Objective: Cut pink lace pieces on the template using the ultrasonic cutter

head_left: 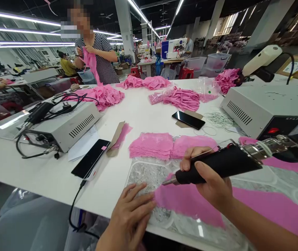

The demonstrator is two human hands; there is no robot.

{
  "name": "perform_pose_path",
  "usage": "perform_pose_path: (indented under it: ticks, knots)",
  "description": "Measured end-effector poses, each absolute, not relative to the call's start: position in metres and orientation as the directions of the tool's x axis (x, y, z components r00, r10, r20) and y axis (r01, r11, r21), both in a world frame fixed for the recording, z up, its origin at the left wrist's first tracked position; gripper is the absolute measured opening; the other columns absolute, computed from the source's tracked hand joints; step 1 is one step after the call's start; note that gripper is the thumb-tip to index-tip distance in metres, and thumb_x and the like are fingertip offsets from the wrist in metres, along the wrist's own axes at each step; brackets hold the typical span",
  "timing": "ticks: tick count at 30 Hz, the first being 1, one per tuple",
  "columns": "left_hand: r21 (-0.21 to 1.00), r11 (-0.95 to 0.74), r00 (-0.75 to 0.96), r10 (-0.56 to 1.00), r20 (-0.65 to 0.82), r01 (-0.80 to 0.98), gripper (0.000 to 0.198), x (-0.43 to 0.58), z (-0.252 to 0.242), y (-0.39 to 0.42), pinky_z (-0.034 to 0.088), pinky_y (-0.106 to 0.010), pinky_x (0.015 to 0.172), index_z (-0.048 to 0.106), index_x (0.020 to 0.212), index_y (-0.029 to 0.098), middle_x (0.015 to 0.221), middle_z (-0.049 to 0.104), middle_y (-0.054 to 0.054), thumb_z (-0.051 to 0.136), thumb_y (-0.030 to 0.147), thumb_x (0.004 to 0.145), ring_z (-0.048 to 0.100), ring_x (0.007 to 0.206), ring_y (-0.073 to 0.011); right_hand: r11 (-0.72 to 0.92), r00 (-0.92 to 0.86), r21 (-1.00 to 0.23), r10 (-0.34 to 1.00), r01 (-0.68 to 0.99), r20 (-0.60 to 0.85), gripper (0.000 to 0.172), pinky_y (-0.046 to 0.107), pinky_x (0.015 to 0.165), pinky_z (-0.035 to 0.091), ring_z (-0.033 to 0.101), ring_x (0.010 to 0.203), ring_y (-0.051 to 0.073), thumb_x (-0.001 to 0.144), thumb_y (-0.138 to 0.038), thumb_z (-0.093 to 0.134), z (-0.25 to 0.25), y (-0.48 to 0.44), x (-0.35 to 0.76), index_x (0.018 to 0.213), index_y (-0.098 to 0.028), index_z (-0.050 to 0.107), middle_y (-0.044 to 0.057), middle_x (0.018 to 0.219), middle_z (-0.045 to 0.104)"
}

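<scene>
My right hand (214, 177) is wrapped round the black body of a handheld ultrasonic welder (219, 165). Its metal tip points left and meets the upper left edge of a pink fabric piece (188, 200). That piece lies on a clear, patterned plastic sheet (149, 172). My left hand (134, 212) rests with fingers stretched out, fingertips at the fabric's left end. Just beyond the welder sit two neat stacks of cut pink fabric (151, 144), the right one partly hidden by my right hand.
Grey generator boxes stand left (65, 122) and right (274, 104). A tablet (91, 158), a phone (188, 119) and green elastic loops (220, 119) lie between them. Pink fabric piles (104, 97) line the far side, where a person in a striped shirt (103, 62) holds pink fabric.
</scene>
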State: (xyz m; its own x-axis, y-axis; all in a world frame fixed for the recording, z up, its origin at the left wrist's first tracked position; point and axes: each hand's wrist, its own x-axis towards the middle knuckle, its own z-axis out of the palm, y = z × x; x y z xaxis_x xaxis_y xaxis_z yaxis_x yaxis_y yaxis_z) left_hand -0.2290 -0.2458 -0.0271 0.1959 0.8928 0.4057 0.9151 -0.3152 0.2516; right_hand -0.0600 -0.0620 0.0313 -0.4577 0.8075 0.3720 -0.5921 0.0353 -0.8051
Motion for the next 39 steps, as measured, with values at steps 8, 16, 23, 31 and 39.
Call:
perform_pose_path:
  ticks: [8, 16, 23, 31, 39]
  knots:
    - [0.266, -0.317, 0.198, 0.897, 0.395, 0.910, 0.046, -0.227, -0.026, -0.247, 0.038, -0.049, 0.109, 0.056, 0.130, 0.021, 0.129, 0.064, -0.006, 0.051, 0.009, 0.086, 0.043, 0.137, -0.0265, 0.027, -0.504, -0.817, 0.775, -0.576, 0.381, 0.012, 0.029, 0.058, 0.053, 0.057, 0.061, 0.013, 0.082, -0.029, 0.073, 0.029, -0.060, -0.059, 0.085, -0.022, 0.064, 0.001, 0.081, 0.056]
    - [0.280, -0.321, 0.185, 0.888, 0.420, 0.905, 0.049, -0.227, -0.025, -0.244, 0.040, -0.049, 0.109, 0.056, 0.132, 0.022, 0.125, 0.067, -0.006, 0.051, 0.009, 0.085, 0.046, 0.135, -0.0266, 0.085, -0.511, -0.818, 0.743, -0.569, 0.433, 0.007, 0.030, 0.061, 0.053, 0.058, 0.062, 0.013, 0.085, -0.026, 0.070, 0.025, -0.061, -0.061, 0.086, -0.022, 0.064, 0.001, 0.081, 0.057]
    - [0.232, -0.327, 0.204, 0.878, 0.433, 0.916, 0.048, -0.229, -0.025, -0.245, 0.039, -0.047, 0.110, 0.055, 0.132, 0.020, 0.128, 0.065, -0.006, 0.050, 0.008, 0.086, 0.044, 0.136, -0.0258, 0.094, -0.450, -0.814, 0.794, -0.574, 0.409, 0.008, 0.030, 0.058, 0.052, 0.057, 0.059, 0.013, 0.081, -0.026, 0.069, 0.037, -0.047, -0.051, 0.082, -0.021, 0.063, 0.001, 0.081, 0.056]
    - [0.211, -0.346, 0.203, 0.842, 0.500, 0.914, 0.044, -0.231, -0.027, -0.243, 0.039, -0.043, 0.110, 0.058, 0.126, 0.021, 0.124, 0.067, -0.003, 0.053, 0.006, 0.085, 0.047, 0.134, -0.0240, 0.199, -0.294, -0.846, 0.877, -0.495, 0.379, 0.005, 0.029, 0.054, 0.052, 0.054, 0.058, 0.013, 0.076, -0.024, 0.066, 0.042, -0.028, -0.015, 0.076, -0.020, 0.062, 0.001, 0.079, 0.053]
    - [0.216, -0.324, 0.179, 0.845, 0.504, 0.921, 0.041, -0.229, -0.025, -0.243, 0.042, -0.043, 0.109, 0.060, 0.124, 0.022, 0.122, 0.069, -0.003, 0.053, 0.008, 0.086, 0.050, 0.132, -0.0243, 0.165, -0.322, -0.850, 0.876, -0.501, 0.360, 0.008, 0.031, 0.055, 0.053, 0.054, 0.060, 0.014, 0.078, -0.025, 0.067, 0.032, -0.031, -0.021, 0.080, -0.020, 0.062, 0.001, 0.080, 0.053]
